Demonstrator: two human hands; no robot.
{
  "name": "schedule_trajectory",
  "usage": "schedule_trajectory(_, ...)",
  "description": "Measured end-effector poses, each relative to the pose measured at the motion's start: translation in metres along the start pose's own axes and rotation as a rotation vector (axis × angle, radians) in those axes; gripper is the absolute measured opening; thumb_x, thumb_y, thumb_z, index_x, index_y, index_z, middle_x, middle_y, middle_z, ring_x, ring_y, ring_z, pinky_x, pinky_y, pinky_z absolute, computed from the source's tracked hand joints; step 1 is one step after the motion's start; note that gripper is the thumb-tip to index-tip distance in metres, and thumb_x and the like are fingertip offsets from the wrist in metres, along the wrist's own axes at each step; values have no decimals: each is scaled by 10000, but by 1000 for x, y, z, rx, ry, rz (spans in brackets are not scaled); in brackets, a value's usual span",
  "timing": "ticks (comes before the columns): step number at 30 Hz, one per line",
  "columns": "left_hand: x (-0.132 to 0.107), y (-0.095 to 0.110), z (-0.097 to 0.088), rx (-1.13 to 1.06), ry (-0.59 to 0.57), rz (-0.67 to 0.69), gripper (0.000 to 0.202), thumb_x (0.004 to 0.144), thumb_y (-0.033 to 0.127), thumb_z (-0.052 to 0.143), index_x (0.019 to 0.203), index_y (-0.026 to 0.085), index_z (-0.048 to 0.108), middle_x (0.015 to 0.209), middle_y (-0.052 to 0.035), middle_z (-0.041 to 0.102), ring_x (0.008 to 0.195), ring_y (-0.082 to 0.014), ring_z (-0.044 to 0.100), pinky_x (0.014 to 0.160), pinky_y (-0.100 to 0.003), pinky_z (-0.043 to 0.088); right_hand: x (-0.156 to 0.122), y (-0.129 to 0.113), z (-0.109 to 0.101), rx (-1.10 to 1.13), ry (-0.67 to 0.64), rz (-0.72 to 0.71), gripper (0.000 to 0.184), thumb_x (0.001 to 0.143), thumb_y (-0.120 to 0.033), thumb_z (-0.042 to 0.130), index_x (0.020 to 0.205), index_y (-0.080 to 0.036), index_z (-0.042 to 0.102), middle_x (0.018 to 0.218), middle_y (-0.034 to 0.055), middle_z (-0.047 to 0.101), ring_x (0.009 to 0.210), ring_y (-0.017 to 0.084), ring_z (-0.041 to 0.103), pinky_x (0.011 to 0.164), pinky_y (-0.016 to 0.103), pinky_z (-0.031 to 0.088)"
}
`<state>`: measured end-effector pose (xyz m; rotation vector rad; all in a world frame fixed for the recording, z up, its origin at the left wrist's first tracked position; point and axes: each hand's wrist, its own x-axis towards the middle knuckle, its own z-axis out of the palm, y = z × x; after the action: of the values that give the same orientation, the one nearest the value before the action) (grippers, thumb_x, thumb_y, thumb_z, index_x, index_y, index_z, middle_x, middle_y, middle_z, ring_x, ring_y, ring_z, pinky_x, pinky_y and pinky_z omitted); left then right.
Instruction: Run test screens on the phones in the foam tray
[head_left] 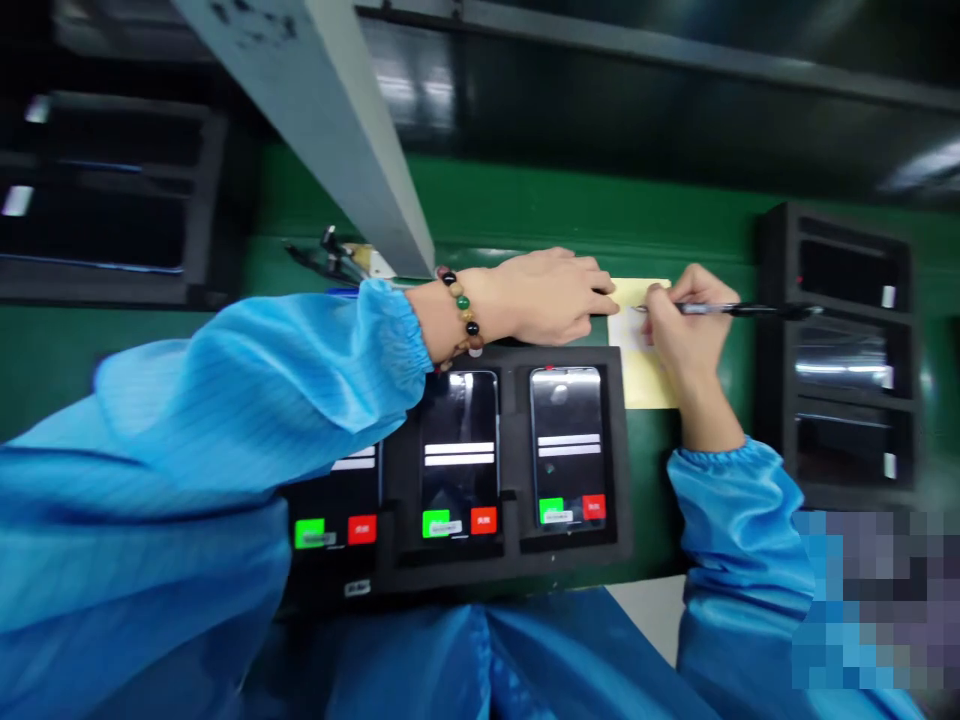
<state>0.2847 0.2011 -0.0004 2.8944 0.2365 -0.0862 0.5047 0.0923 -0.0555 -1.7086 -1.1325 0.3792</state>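
Observation:
My right hand [688, 325] is closed around a black pen [750, 310], its tip over a yellow paper pad [649, 388]. A paler patch shows on the pad beneath the tip. Stretched across from the left, my left hand [551, 297] lies flat, fingertips at the pad's left edge, with a beaded bracelet on the wrist. Below it stands a black foam tray [624, 450]. It holds a middle phone [460, 410], a right phone [567, 405] and a left phone [341, 500] partly hidden by my sleeve. Each screen shows green and red buttons.
At the right is another foam tray [776, 400] of dark-screened phones. A similar tray [217, 200] lies at the upper left. A grey post [330, 110] rises behind my left arm, beside a small black tool [326, 260]. The table [510, 210] is green.

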Motion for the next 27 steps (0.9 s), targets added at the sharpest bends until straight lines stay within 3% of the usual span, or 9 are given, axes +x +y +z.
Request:
schedule_trajectory(2,-22,0,-8,-61,1,-58,562,1135,302,370,1662,254,559,1712,-90,582,1566,-304,535,1342,-543,359,0,-4,1,-9,16,44,382,820,-110,682,633,-300,408,447,-74,534,354,144,517,379,269,379)
schedule_trajectory(5,-83,17,-25,-128,45,-140,511,1158,394,402,1590,269,644,1711,-86,583,1577,-329,538,1358,-576,358,0,-9,0,24,17,74,394,792,-67,668,621,-303,402,428,-67,538,335,155,539,335,248,374)
schedule_trajectory(8,-161,66,-32,-171,73,-201,367,1111,361,542,1366,335,804,1623,-45,673,1525,-318,600,1373,-580,384,1,-9,0,60,31,50,397,777,-51,682,612,-298,420,426,-58,551,329,163,555,322,237,381)
schedule_trajectory(12,-234,149,-8,-90,267,-240,326,1055,281,643,1325,335,819,1518,-20,764,1386,-251,714,1320,-477,492,1,-11,0,63,32,21,430,796,-26,692,612,-301,418,439,-59,552,334,147,545,341,236,406)
schedule_trajectory(14,-248,181,13,-61,328,-338,324,1048,330,680,1343,314,814,1521,-25,766,1363,-255,726,1292,-456,507,1,-13,2,39,43,48,466,799,8,683,606,-304,397,420,-72,527,332,133,535,345,223,395)
schedule_trajectory(17,-247,208,40,-57,378,-432,376,1074,418,664,1417,322,786,1577,-28,728,1378,-255,713,1315,-444,459,2,-16,4,-7,56,95,512,806,38,683,603,-308,364,388,-91,479,329,123,531,352,208,377)
schedule_trajectory(21,-239,216,56,-71,377,-450,449,1093,499,624,1497,342,741,1638,-9,681,1436,-258,679,1348,-434,401,3,-16,3,-27,42,103,497,831,33,681,633,-305,374,400,-86,486,348,129,543,366,213,388)
schedule_trajectory(24,-241,214,54,-70,355,-445,476,1074,515,632,1504,341,739,1650,-26,671,1450,-284,672,1323,-457,430,2,-17,1,0,27,93,485,845,29,681,643,-304,392,415,-74,519,352,132,545,368,219,386)
schedule_trajectory(27,-247,213,51,-65,440,-466,451,1067,455,632,1477,309,752,1588,-55,721,1412,-294,691,1319,-470,412,1,-19,1,5,30,102,487,859,20,693,653,-311,401,420,-78,530,343,130,535,364,225,374)
